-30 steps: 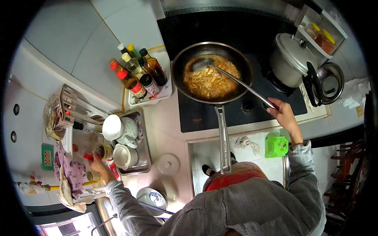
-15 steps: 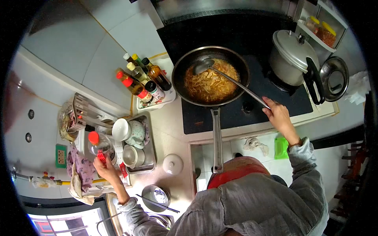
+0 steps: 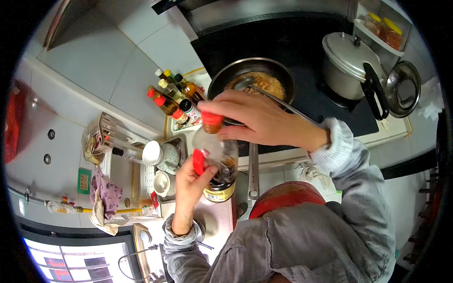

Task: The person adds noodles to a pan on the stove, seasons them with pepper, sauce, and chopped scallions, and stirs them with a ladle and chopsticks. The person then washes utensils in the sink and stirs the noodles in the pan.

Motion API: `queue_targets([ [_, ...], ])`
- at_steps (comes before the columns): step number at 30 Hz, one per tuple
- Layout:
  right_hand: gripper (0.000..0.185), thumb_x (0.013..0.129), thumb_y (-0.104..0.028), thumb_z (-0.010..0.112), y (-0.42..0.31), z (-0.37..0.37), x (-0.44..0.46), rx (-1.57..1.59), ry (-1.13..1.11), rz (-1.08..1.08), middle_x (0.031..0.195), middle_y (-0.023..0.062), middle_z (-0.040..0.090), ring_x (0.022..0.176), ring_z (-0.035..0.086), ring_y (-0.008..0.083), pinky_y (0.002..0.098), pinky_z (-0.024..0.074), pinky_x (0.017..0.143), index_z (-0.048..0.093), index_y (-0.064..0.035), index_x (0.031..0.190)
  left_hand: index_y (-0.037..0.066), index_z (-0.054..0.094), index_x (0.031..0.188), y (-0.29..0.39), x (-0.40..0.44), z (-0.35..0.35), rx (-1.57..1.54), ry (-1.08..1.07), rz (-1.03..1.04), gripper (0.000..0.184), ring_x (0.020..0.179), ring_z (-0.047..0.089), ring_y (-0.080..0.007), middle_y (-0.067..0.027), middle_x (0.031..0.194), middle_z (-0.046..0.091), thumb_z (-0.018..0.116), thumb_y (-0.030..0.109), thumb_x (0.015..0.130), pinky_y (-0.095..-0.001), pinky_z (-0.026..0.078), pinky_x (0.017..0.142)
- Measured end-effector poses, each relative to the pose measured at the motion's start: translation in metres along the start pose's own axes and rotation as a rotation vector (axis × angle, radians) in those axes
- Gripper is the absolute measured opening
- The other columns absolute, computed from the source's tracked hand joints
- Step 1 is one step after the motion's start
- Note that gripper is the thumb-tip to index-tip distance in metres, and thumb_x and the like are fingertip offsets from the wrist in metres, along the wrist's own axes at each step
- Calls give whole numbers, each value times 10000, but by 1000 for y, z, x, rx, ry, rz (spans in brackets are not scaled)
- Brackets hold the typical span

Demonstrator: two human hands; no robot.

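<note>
My left hand (image 3: pixel 188 188) is closed around the red handle of a clear plastic jug (image 3: pixel 222 151), which has dark liquid low inside and a yellow label near its base. At the jug's top, my right hand (image 3: pixel 271 118) grips the red cap (image 3: pixel 212 120) between thumb and fingers. Whether the cap is loose I cannot tell. Beyond my right hand, a frying pan (image 3: pixel 222 80) on the hob holds noodle-like food in brown sauce (image 3: pixel 266 84). A metal ladle (image 3: pixel 243 84) rests in it, its handle leaning over the rim; my right hand and forearm partly cover the pan.
A pressure cooker (image 3: pixel 347 70) stands on the hob's right, beside a metal lid (image 3: pixel 403 89). Several sauce bottles (image 3: pixel 165 106) crowd a tray at the back left. Bowls (image 3: pixel 152 153) sit on a metal tray at left. The pan's handle (image 3: pixel 253 174) juts over the counter edge.
My left hand has brought the jug from the left-hand counter to in front of me. My right hand has let go of the ladle and moved left onto the cap.
</note>
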State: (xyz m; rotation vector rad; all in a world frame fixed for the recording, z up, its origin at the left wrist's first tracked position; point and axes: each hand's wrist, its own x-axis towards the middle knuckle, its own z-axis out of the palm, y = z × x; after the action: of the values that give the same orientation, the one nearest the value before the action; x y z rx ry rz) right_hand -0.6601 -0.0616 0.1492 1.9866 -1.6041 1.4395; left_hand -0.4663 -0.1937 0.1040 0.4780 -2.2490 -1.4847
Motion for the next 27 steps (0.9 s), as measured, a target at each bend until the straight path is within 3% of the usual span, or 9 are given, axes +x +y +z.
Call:
queue_targets([
  [4,376,749,-308,662,9,-15,-2,68,-121,-4,818,81,556,748,551,262,346,411,618,529,-55,993,12,583,951,8,-1,4,49,-99,-58,253,636,476,-50,25,693,552,685,24,720,-198,412,602],
  [7,352,742,-319,669,7,-23,-11,73,-238,22,773,88,555,702,549,277,349,417,598,536,-59,938,6,587,926,6,-1,1,134,-187,56,247,630,481,-65,10,659,543,698,38,708,-210,414,596],
  [13,361,789,-396,607,15,-18,-16,161,-154,-103,570,85,522,526,537,237,350,403,481,545,-49,714,-5,589,868,14,1,-4,101,-394,17,234,639,461,-82,-19,691,507,723,68,691,-244,393,576],
  [16,301,791,-317,642,12,-39,1,415,-661,321,544,41,519,483,473,135,270,371,462,580,-30,723,4,589,863,18,4,-3,149,-447,35,227,634,458,-80,-13,687,508,723,71,692,-241,390,575],
  [19,345,833,-356,587,30,-28,-1,636,-722,797,497,-24,482,477,436,81,238,351,451,601,-30,720,18,593,890,15,10,4,169,-427,13,228,629,456,-76,7,693,520,715,71,705,-231,390,575],
  [20,399,855,-418,536,39,-28,-5,655,-673,848,583,-33,503,517,441,73,224,362,457,611,-26,864,20,592,904,1,16,5,135,-380,4,231,623,455,-76,15,697,526,711,71,712,-228,391,572],
  [23,463,847,-432,528,41,-39,-30,368,-241,771,697,52,559,581,507,123,253,421,504,558,-16,1047,19,563,957,-11,32,5,-91,-258,-168,208,641,481,-40,34,740,554,644,21,765,-192,395,573],
  [25,510,814,-366,571,41,-63,-66,-547,-385,503,923,146,568,737,571,205,306,470,577,471,-15,1169,27,559,977,-21,42,-1,-103,-186,-189,211,676,492,-29,33,754,560,618,-3,776,-178,392,590],
  [27,510,755,-293,630,33,-79,-118,-815,-494,393,865,139,537,801,563,273,366,487,603,478,-26,1162,37,550,940,-33,55,-2,-12,-149,-111,186,633,496,-47,32,738,540,619,9,769,-187,411,560],
])
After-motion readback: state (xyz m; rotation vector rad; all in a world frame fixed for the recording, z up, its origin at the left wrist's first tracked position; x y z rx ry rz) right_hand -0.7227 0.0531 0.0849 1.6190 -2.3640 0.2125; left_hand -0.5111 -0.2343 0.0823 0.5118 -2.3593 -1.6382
